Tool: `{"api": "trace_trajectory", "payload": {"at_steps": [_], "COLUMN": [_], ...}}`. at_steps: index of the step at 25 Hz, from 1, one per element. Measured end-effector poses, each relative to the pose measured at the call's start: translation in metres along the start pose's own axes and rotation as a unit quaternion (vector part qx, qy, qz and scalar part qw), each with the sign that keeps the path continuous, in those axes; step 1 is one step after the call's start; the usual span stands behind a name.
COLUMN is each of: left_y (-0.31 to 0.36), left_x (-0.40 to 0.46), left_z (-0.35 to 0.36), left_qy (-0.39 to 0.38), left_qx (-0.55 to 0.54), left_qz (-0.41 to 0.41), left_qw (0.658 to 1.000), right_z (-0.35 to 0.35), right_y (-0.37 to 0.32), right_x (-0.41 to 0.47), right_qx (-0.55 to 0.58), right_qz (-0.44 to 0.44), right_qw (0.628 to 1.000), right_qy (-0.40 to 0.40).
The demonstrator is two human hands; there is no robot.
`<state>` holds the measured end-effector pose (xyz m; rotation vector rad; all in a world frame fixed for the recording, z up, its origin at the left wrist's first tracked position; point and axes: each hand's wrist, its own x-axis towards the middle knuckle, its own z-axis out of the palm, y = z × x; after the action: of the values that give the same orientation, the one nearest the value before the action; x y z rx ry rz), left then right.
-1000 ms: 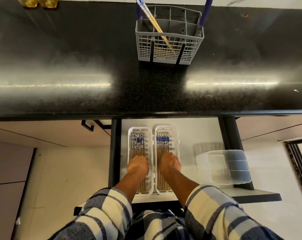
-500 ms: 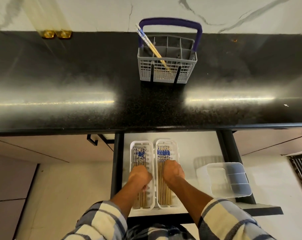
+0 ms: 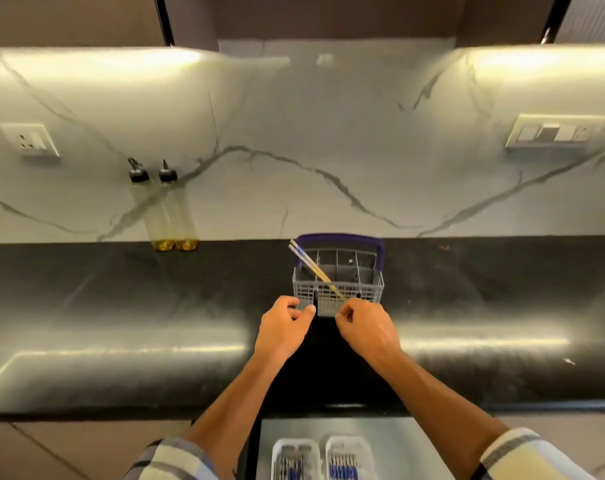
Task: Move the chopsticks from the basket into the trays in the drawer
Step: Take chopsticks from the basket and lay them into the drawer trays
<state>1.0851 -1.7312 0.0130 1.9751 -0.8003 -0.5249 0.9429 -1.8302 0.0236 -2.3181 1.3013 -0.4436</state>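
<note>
Chopsticks: two pale wooden chopsticks with blue-patterned tops [image 3: 309,264] are leaning up-left in the grey plastic basket [image 3: 339,292], frame centre
Left hand [image 3: 283,327]: nearer, hovering loosely curled, holding nothing
Right hand [image 3: 367,329]: likewise curled, holding nothing
Trays: white trays [image 3: 296,457], bottom edge

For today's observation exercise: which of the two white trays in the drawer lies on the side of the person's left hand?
The left tray, below the left hand; the other tray lies nearer the right arm.

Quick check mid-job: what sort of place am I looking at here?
Most likely a home kitchen: a dark stone countertop under a marble-look backsplash, two oil bottles against it, and a cutlery basket above an open drawer.
</note>
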Motion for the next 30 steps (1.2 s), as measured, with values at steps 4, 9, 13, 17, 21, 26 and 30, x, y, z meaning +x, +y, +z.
{"api": "trace_trajectory", "payload": {"at_steps": [4,9,13,17,21,26,30], "left_y": [0.033,0.029,0.023,0.014,0.012,0.014,0.051], "left_x": [0.048,0.081,0.099,0.116,0.127,0.128,0.122], "left_z": [-0.009,0.003,0.02,0.044,0.058,0.061,0.038], "left_qy": [0.027,0.02,0.016,0.036,0.044,0.057,0.063], "left_qx": [-0.091,-0.188,-0.213,-0.149,-0.063,-0.067,-0.118], "left_qz": [-0.074,-0.152,-0.16,-0.079,-0.07,-0.043,0.038], "left_qw": [0.993,0.97,0.964,0.985,0.995,0.995,0.99], "right_z": [-0.025,-0.022,-0.003,0.029,0.05,0.04,-0.001], "right_y": [-0.017,-0.022,-0.023,-0.025,-0.02,-0.008,-0.024], "right_x": [0.047,0.09,0.121,0.149,0.159,0.156,0.153], "right_qx": [-0.01,-0.011,-0.017,-0.05,-0.034,0.079,0.134], "right_qz": [-0.027,-0.033,-0.058,-0.084,-0.091,-0.089,-0.116], "right_qw": [0.999,0.998,0.995,0.991,0.991,0.991,0.984], "right_qy": [0.017,-0.044,-0.079,-0.095,-0.09,-0.062,-0.012]}}
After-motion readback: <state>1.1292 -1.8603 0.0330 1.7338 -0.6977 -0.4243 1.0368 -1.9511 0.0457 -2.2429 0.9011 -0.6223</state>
